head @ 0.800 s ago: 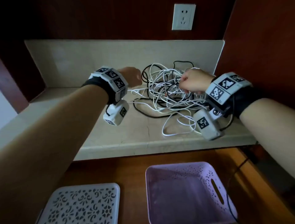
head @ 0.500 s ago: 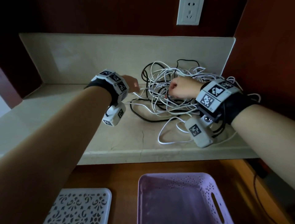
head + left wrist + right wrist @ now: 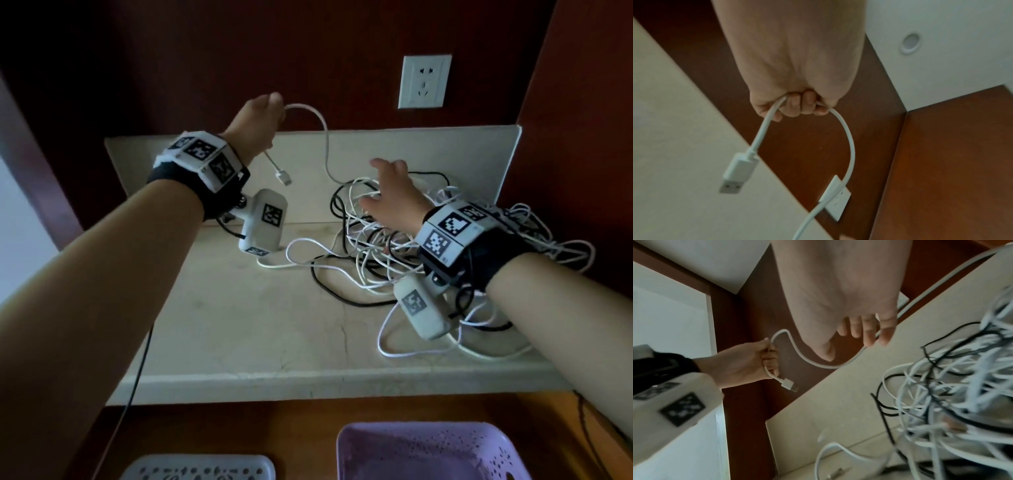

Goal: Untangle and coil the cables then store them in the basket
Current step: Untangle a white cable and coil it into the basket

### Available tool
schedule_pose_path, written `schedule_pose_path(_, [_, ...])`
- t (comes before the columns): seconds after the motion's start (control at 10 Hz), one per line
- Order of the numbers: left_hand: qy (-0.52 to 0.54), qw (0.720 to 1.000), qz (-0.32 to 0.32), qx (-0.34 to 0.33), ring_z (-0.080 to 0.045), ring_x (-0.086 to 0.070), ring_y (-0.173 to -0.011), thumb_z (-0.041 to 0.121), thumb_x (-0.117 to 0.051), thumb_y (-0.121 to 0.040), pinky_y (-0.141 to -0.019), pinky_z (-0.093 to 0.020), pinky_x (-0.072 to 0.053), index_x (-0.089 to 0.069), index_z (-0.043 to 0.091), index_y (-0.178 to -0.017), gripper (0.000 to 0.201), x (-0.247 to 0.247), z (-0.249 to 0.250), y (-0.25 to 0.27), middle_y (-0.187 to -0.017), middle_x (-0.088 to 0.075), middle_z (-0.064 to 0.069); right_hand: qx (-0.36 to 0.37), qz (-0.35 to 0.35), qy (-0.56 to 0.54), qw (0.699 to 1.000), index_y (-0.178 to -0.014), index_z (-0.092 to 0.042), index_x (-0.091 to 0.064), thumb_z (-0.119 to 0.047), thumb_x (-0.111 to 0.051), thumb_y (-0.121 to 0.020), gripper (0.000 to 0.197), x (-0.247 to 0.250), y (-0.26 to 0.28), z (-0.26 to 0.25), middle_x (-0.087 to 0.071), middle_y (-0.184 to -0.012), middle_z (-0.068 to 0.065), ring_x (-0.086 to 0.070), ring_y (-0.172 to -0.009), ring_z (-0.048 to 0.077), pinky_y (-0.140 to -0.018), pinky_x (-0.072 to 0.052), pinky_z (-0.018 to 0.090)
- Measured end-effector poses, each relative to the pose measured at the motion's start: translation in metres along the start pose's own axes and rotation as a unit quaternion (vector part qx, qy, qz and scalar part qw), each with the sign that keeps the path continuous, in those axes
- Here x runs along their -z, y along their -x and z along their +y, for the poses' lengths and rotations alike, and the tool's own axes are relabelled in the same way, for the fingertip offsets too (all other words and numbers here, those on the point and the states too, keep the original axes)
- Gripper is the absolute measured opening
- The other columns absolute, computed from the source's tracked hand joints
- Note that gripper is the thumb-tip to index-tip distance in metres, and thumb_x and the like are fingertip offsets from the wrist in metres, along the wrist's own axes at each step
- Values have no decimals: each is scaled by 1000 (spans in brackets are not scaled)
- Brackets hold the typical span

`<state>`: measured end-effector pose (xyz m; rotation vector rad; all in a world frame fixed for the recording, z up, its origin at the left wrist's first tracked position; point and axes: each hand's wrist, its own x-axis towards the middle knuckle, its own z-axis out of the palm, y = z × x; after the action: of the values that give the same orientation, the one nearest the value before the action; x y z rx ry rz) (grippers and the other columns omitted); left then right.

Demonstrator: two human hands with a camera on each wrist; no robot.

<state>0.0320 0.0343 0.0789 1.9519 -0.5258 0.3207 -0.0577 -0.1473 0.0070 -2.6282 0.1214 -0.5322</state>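
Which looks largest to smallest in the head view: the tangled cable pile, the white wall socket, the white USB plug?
1. Tangled pile of white and black cables, by far the widest.
2. White wall socket plate.
3. White USB plug hanging below the left hand, smallest, though nearer the camera than the socket.

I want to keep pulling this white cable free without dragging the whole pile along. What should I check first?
1. Left hand grips the white USB cable: ok.
2. USB plug hangs free: ok.
3. Right hand holds down the cable tangle: cannot tell; open above it.
4. Cable clear of the tangle: not ok.
5. Purple basket below the counter, open: ok.
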Motion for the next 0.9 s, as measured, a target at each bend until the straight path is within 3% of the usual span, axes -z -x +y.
schedule_pose_path(0.1, [71, 997, 21, -23, -2, -30, -47, 27, -31, -102, -50, -18, -26, -39, 21, -67, 37, 33, 15, 7, -62, -32, 6, 52, 27, 78, 995, -148, -18, -15, -27, -52, -91, 68, 5, -12, -30, -17, -148, 9, -21, -134, 28, -105, -27, 40])
schedule_pose_path(0.2, [67, 996, 59, -24, -2, -31, -52, 26, -33, -102, -48, -14, -29, -40, 21, -68, 35, 68, 16, 14, -65, -34, 7, 74, -12, 174, 982, -137, -22, -36, -29, -49, -91, 49, 6, -24, -50, -31, -145, 5, -24, -133, 26, -105, -22, 41])
schedule_pose_path(0.3, [47, 991, 128, 11, -3, -34, -53, 23, -33, -101, -52, -20, -34, -40, 22, -67, 35, 111, 3, 20, -65, -36, 6, 66, -9, 238, 969, -106, -17, -56, -19, -35, -94, 25, 10, -28, -58, -59, -113, 4, -44, -115, 23, -95, -23, 39])
schedule_pose_path(0.4, [-27, 982, 168, 81, -4, -37, -60, 28, -29, -103, -57, -18, -41, -37, 26, -70, 34, 158, -18, 35, -71, -38, 8, 18, -70, 154, 985, -82, -15, -58, -22, -34, -97, 29, 23, -23, -53, -64, -79, 3, -57, -83, 21, -91, -29, 36])
schedule_pose_path(0.5, [-94, 972, 132, 172, -17, -46, -69, 26, -35, -102, -69, -27, -42, -47, 19, -92, 17, 187, -43, 52, -72, -40, 4, 44, -101, 52, 993, -70, -21, -54, -31, -41, -98, 32, 38, -13, -59, -50, -64, 1, -46, -60, 17, -63, -35, 29])
schedule_pose_path(0.6, [-149, 969, 48, 191, -21, -44, -94, 13, -48, -97, -80, -29, -39, -56, 10, -114, 19, 180, -45, 59, -89, -49, -5, 99, -103, -27, 989, -74, -25, -54, -26, -43, -98, 27, 49, -8, -93, -44, -67, -5, -39, -61, 9, -59, -28, 24])
schedule_pose_path(0.7, [-162, 980, -24, 115, -18, -40, -98, 13, -44, -98, -71, -23, -38, -53, -5, -126, 34, 142, -16, 66, -97, -48, -5, 138, -50, -90, 985, -68, -25, -54, -16, -46, -95, 30, 51, -9, -129, -43, -62, -6, -37, -58, 7, -57, -29, 20])
schedule_pose_path(0.8, [-132, 983, -108, 70, -16, -41, -99, 26, -36, -102, -70, -20, -34, -52, -2, -127, 41, 99, 23, 81, -107, -48, -3, 174, -24, -107, 979, -71, -24, -60, -19, -47, -95, 27, 50, -4, -152, -48, -63, -3, -41, -58, 9, -55, -31, 20])
schedule_pose_path(0.9, [-39, 988, -114, 101, -12, -51, -82, 27, -37, -101, -72, -26, -36, -59, 13, -100, 26, 87, 32, 83, -91, -57, 4, 192, -6, -136, 972, -78, -20, -64, -23, -47, -96, 24, 56, 5, -158, -53, -68, 5, -49, -63, 18, -58, -40, 31])
